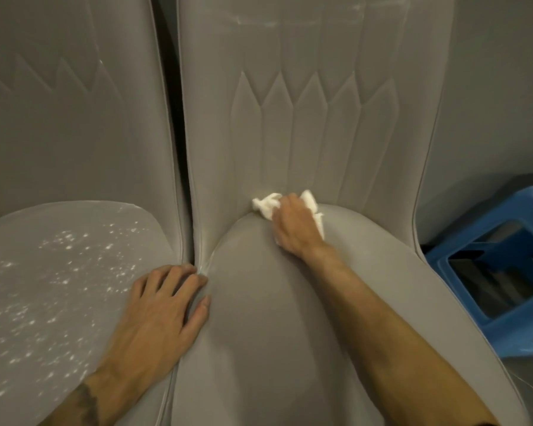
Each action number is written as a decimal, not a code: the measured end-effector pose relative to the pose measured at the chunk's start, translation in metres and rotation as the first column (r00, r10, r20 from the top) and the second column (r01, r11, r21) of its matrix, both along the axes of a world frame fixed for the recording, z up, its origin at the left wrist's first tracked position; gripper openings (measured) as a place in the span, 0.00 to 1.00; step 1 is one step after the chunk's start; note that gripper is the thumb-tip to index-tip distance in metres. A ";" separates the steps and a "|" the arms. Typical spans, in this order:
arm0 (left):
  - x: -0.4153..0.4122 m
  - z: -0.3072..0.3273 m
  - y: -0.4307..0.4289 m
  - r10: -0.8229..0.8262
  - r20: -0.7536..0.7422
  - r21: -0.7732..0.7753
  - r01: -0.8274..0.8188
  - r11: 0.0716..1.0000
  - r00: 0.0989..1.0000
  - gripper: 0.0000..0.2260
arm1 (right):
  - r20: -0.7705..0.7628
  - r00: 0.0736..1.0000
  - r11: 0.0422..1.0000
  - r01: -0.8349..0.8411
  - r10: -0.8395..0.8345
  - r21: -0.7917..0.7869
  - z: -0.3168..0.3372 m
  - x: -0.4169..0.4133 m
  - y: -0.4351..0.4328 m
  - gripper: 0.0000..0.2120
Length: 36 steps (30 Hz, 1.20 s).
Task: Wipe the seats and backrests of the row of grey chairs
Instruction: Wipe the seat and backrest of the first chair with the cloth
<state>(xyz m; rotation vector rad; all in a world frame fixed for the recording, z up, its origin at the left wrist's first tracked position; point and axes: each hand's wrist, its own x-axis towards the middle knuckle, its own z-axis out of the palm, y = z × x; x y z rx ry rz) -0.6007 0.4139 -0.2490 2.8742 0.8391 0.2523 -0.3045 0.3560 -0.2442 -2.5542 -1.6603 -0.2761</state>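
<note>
Two grey chairs stand side by side. The right chair has a smooth seat (277, 318) and a stitched backrest (308, 124). My right hand (294, 229) holds a crumpled white cloth (266, 206) where that seat meets the backrest. My left hand (163, 309) rests flat with spread fingers across the gap between the two seats. The left chair's seat (56, 272) is speckled with white flecks, and its backrest (68, 103) rises behind it.
A blue plastic stool (502, 272) stands on the floor to the right of the right chair. A grey wall (505, 87) is behind the chairs. A faint white smear (259, 21) marks the top of the right backrest.
</note>
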 end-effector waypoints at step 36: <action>-0.002 -0.011 0.005 -0.025 0.138 0.021 0.023 1.000 0.990 0.15 | -0.198 0.921 0.936 -0.303 0.335 0.177 -0.010 -0.084 0.001 0.11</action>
